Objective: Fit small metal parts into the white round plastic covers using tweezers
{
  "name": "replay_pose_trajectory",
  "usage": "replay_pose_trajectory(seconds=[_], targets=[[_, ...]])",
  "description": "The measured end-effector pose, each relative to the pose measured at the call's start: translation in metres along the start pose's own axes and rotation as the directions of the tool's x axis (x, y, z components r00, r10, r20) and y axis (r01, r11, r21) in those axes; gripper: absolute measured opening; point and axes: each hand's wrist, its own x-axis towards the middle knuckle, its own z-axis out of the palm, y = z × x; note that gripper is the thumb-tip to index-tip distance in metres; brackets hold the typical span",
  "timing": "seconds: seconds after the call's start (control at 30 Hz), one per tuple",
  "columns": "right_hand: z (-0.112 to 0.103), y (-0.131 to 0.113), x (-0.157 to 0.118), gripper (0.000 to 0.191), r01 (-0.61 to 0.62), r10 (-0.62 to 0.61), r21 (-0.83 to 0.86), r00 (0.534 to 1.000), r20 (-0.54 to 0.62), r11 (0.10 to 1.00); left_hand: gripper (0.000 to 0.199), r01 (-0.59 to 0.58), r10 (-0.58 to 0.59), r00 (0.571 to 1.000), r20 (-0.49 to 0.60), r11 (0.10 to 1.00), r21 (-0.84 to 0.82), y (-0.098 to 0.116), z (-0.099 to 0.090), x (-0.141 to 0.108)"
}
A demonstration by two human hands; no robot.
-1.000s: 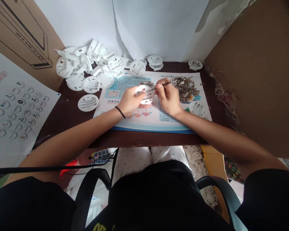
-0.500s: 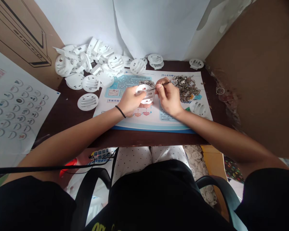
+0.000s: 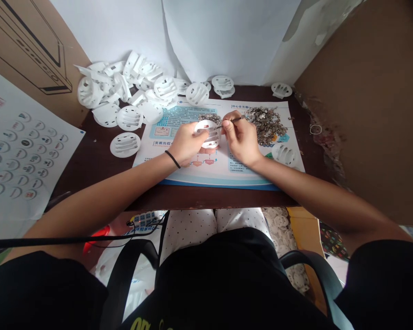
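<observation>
My left hand [image 3: 190, 144] grips a round white plastic part [image 3: 211, 136] with slots, thumb on its face and fingers beneath it. Between the thumb and fingers of my right hand [image 3: 241, 137] is a thin dark rod-shaped tool [image 3: 237, 119], held like a pen. Its tip reaches the upper right of the white part; whether it touches is too small to tell. A heap of small metal pieces [image 3: 266, 124] lies just right of my right hand. Behind the held part is a smaller pile of metal pieces [image 3: 209, 118].
A large pile of white plastic parts [image 3: 124, 87] fills the back left of the dark table [image 3: 179, 198]. A printed sheet [image 3: 179, 176] lies under my hands, with another white part [image 3: 283, 155] at its right. Cardboard [image 3: 365, 114] stands on the right.
The view has shifted very slightly. Both hands keep the same hold, and no clear movement of the tool or the white part shows.
</observation>
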Motion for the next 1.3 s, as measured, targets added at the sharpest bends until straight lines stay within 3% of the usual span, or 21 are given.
replay_pose_trajectory(seconds=[0.47, 0.77, 1.03, 1.3], targets=[[0.004, -0.001, 0.001, 0.047, 0.004, -0.004, -0.031, 1.0, 0.001, 1.0, 0.018, 0.002, -0.001, 1.0, -0.015, 0.998, 0.062, 0.002, 0.002, -0.003], [-0.005, -0.013, 0.001, 0.045, -0.032, 0.048, 0.185, 0.996, -0.079, 0.982, 0.013, 0.005, -0.005, 1.0, -0.009, 0.998, -0.066, 0.002, -0.003, 0.0], [-0.002, -0.009, 0.001, 0.055, -0.12, 0.133, 0.153, 0.988, -0.082, 0.981, 0.015, 0.028, -0.028, 1.0, 0.014, 0.998, -0.064, 0.005, -0.005, -0.003], [-0.001, -0.01, 0.001, 0.052, -0.071, 0.079, 0.116, 0.995, -0.067, 0.991, 0.011, 0.013, -0.013, 1.0, 0.005, 0.999, -0.043, 0.003, -0.006, -0.002]])
